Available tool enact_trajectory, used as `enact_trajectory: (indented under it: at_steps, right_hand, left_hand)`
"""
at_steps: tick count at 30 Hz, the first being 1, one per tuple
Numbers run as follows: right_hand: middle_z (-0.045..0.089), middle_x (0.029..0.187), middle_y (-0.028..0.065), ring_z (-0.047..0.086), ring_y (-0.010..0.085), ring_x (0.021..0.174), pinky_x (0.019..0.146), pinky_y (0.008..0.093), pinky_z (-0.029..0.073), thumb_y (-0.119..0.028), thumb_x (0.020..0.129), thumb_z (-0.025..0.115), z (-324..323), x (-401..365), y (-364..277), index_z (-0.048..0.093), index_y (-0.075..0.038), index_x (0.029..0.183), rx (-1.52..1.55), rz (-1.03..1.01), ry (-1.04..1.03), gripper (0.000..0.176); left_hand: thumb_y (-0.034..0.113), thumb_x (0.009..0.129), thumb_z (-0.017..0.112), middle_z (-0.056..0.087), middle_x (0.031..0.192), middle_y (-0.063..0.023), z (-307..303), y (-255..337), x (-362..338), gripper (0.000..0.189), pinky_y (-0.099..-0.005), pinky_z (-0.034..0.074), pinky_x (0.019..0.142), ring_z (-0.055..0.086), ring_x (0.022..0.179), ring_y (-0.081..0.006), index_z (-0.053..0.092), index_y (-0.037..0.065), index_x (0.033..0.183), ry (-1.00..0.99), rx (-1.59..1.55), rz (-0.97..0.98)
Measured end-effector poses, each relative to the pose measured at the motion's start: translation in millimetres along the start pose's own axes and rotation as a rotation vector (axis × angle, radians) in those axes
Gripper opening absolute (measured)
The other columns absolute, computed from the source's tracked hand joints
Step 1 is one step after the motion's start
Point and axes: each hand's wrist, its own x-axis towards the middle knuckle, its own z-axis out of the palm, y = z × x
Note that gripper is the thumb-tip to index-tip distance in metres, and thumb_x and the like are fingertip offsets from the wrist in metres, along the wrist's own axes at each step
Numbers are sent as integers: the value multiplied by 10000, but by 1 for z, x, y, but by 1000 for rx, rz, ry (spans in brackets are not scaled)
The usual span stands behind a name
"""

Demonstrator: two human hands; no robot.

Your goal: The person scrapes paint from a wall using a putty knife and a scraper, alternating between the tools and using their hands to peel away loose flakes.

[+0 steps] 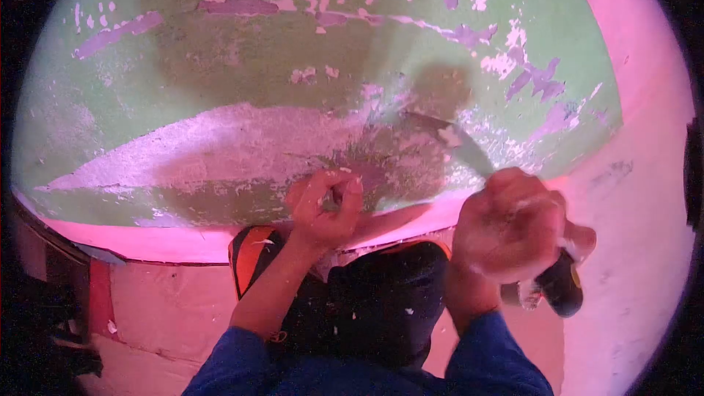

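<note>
My right hand [510, 224] is closed in a fist, partly blurred by motion, at the right near the wall's lower edge. It grips a tool of a kind I cannot make out; a rounded dark handle end [563, 290] with a bit of yellow shows below the fist. A thin, curved, blade-like shape [469, 148] runs up and left from the fist. My left hand [328, 207] is curled, its thumb and fingers nearly forming a ring, close to the wall's scraped patch. Whether it holds anything is hidden. The green painted wall [293, 73] has large bare areas and peeling flakes.
A pink band [176, 242] borders the wall at its foot, and a pale pink surface [631, 227] lies at the right. My dark-trousered legs [374, 301] and an orange-and-black shoe [255, 253] are below. Dark items [70, 337] stand at the lower left.
</note>
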Motion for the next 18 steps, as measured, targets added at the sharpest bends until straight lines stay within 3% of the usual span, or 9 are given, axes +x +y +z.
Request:
enact_trajectory:
  at_steps: [2, 4, 5, 6, 8, 11, 14, 16, 18]
  right_hand:
    - [329, 485, 7, 328, 67, 414, 406, 245, 316, -105, 819, 404, -23, 7, -17, 256, -125, 657, 186, 132, 138, 220]
    - [302, 475, 6, 336, 86, 429, 453, 245, 335, -122, 828, 391, -55, 25, -27, 261, -122, 645, 575, 372, 400, 224]
    - [301, 519, -7, 338, 99, 480, 513, 230, 337, -145, 839, 401, -66, 36, -21, 321, -144, 633, 475, 97, 46, 222]
    - [301, 519, -7, 338, 99, 480, 513, 230, 337, -145, 839, 401, -62, 24, -10, 321, -144, 633, 463, 107, 48, 222]
    - [515, 663, 50, 491, 248, 659, 647, 286, 389, -225, 827, 436, -50, -14, 22, 529, -39, 764, -615, 508, -718, 217]
    - [551, 743, 76, 523, 226, 701, 683, 299, 422, -157, 810, 481, -66, -21, 28, 540, -5, 815, -465, 391, -623, 163]
    - [604, 864, 116, 572, 193, 763, 736, 319, 471, -55, 783, 549, -92, -26, 20, 557, 47, 891, -268, 269, -496, 149]
    - [611, 843, 111, 573, 191, 762, 747, 311, 469, -56, 770, 553, -96, -8, -1, 563, 51, 869, -150, 508, -599, 146]
    - [546, 769, 64, 517, 159, 676, 633, 294, 453, -141, 810, 461, -106, 7, -2, 468, -39, 795, 252, 201, -362, 103]
  left_hand:
    - [53, 709, 629, 516, 509, -17, 4, 0, -6, 64, -227, 386, 423, 491, 416, -98, 569, 35, 718, -41, -146, -174]
    - [52, 711, 627, 511, 504, -15, 5, 3, -4, 60, -226, 385, 421, 485, 411, -95, 570, 36, 719, -40, -122, -103]
    - [52, 712, 624, 507, 498, -12, 6, 5, -2, 56, -225, 384, 420, 479, 406, -92, 571, 38, 720, -29, -84, -30]
    - [52, 712, 624, 507, 498, -12, 8, 7, -4, 56, -225, 384, 420, 479, 406, -92, 571, 38, 720, -40, -87, -41]
    - [49, 718, 618, 508, 500, -12, 12, 8, -6, 55, -221, 382, 418, 474, 404, -86, 565, 39, 711, -85, -156, -156]
    - [32, 723, 612, 521, 515, -16, 8, 4, -6, 60, -218, 384, 418, 472, 407, -84, 553, 36, 724, -101, -23, 32]
    - [13, 717, 614, 544, 539, -28, 12, 1, -5, 78, -222, 393, 420, 479, 412, -94, 550, 28, 759, -84, -117, -68]
    - [11, 708, 625, 568, 582, -38, 10, 0, -9, 102, -223, 399, 422, 484, 422, -92, 554, 23, 781, -121, -125, -91]
    - [10, 700, 635, 592, 626, -47, 15, 0, -10, 130, -223, 404, 424, 489, 431, -91, 557, 17, 803, -146, -131, -112]
